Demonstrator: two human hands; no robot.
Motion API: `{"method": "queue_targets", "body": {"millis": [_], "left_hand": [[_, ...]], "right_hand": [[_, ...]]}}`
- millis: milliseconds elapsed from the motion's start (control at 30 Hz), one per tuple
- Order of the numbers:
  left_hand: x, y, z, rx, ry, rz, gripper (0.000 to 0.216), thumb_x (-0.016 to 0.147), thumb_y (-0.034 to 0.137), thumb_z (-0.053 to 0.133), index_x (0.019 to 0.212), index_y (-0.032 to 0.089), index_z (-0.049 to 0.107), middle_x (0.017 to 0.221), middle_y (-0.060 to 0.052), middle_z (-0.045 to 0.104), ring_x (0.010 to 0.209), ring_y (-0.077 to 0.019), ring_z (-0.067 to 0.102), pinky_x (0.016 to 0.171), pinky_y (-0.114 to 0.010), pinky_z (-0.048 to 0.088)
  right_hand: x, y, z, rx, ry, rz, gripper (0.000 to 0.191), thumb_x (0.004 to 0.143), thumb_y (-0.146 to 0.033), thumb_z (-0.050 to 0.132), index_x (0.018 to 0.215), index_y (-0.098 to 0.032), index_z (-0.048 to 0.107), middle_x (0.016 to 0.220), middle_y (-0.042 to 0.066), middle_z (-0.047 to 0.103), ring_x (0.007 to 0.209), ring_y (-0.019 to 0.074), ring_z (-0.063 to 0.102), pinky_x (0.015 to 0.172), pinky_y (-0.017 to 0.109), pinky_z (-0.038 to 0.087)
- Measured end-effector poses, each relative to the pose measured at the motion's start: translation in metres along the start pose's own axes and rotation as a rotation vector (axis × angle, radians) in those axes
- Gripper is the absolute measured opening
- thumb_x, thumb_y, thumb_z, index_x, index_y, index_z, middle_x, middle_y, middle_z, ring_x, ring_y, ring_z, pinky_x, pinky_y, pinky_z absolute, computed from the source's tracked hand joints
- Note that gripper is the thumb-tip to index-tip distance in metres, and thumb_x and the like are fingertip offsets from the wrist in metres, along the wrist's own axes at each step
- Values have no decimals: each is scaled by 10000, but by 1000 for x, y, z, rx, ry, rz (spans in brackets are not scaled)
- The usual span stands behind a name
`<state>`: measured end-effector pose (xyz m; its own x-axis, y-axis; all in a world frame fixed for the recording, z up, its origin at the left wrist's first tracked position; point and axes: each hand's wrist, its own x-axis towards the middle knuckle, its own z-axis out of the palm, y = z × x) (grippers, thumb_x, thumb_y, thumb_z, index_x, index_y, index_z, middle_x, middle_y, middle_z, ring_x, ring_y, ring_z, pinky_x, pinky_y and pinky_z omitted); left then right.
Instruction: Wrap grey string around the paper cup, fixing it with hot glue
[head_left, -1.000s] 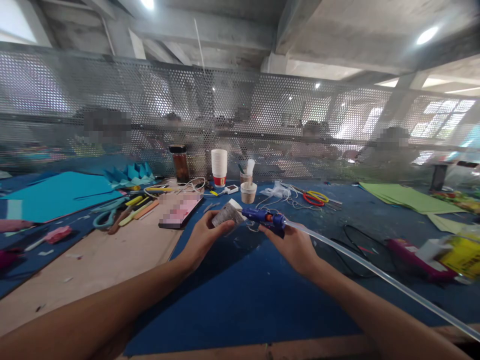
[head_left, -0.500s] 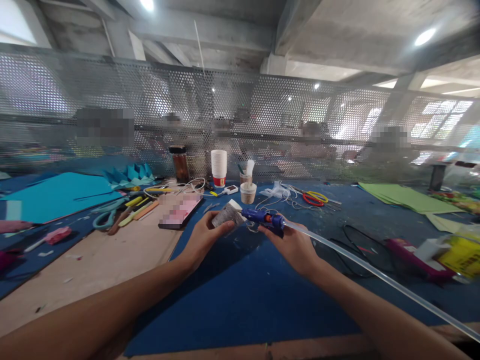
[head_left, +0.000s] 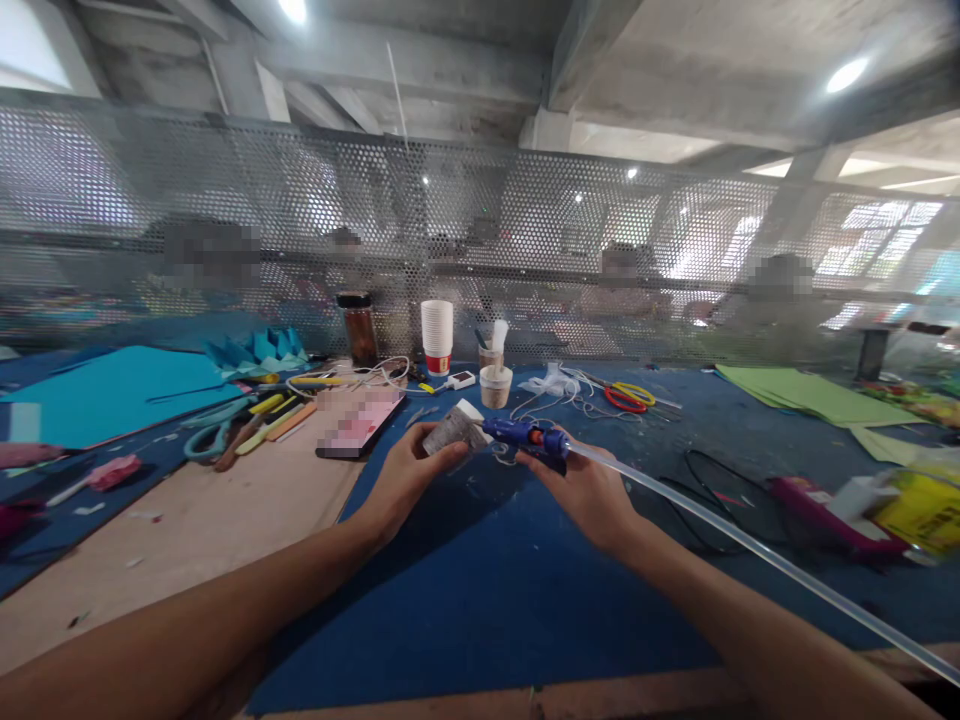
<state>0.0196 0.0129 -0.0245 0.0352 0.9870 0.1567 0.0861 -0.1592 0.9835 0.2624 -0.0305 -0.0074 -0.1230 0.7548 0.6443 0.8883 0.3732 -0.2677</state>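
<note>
My left hand [head_left: 411,468] is closed around a small grey patterned paper cup [head_left: 448,432], tilted with its white end up and to the right. In my right hand [head_left: 589,490] is a blue hot glue gun [head_left: 519,434], its nozzle pointing left at the cup's white end. Whether the tip touches the cup I cannot tell. A long clear glue stick [head_left: 720,525] runs out of the gun's back toward the lower right. Just beyond my hands stands a small speckled cup [head_left: 496,387] with a white piece in it.
At the back stand stacked paper cups [head_left: 437,338] and a dark-lidded jar [head_left: 360,330]. A phone [head_left: 360,422], teal scissors [head_left: 214,432] and blue paper [head_left: 120,392] lie left. Red-yellow scissors [head_left: 630,397], green paper [head_left: 810,395] and a magenta power strip [head_left: 832,515] lie right. A perforated screen [head_left: 517,240] rises behind.
Almost nothing differs. Both hands hold the cup and the glue gun in the same places, and the view has shifted very slightly.
</note>
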Motion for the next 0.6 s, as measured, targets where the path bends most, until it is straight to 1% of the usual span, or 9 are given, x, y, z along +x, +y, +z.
{"method": "queue_targets", "body": {"millis": [167, 267, 367, 600], "left_hand": [[0, 1, 0, -9, 7, -8, 624, 665, 567, 839, 1104, 153, 681, 965, -100, 742, 864, -278, 684, 771, -365, 500], [-1, 1, 1, -14, 12, -9, 615, 671, 570, 831, 1101, 156, 681, 965, -100, 744, 850, -277, 686, 757, -361, 496], [0, 0, 0, -13, 1, -9, 617, 671, 572, 832, 1104, 159, 680, 967, -95, 743, 845, -268, 684, 747, -351, 488], [0, 1, 0, 3, 9, -14, 622, 670, 594, 827, 1092, 159, 686, 949, -85, 744, 843, -268, 682, 732, -337, 482]], "right_hand": [[0, 0, -1, 22, -22, 1, 388, 988, -584, 566, 1021, -241, 744, 811, 56, 801, 727, 269, 761, 609, 304, 470], [0, 1, 0, 26, -14, 3, 380, 985, -580, 572, 1033, -245, 745, 828, 53, 804, 744, 268, 764, 617, 301, 475], [-1, 1, 0, 9, -7, 1, 378, 984, -582, 575, 1016, -245, 744, 798, 48, 797, 725, 269, 760, 603, 299, 467], [0, 0, -2, -5, -39, 7, 377, 988, -574, 577, 1038, -240, 744, 833, 59, 801, 747, 272, 763, 623, 303, 476]]}}
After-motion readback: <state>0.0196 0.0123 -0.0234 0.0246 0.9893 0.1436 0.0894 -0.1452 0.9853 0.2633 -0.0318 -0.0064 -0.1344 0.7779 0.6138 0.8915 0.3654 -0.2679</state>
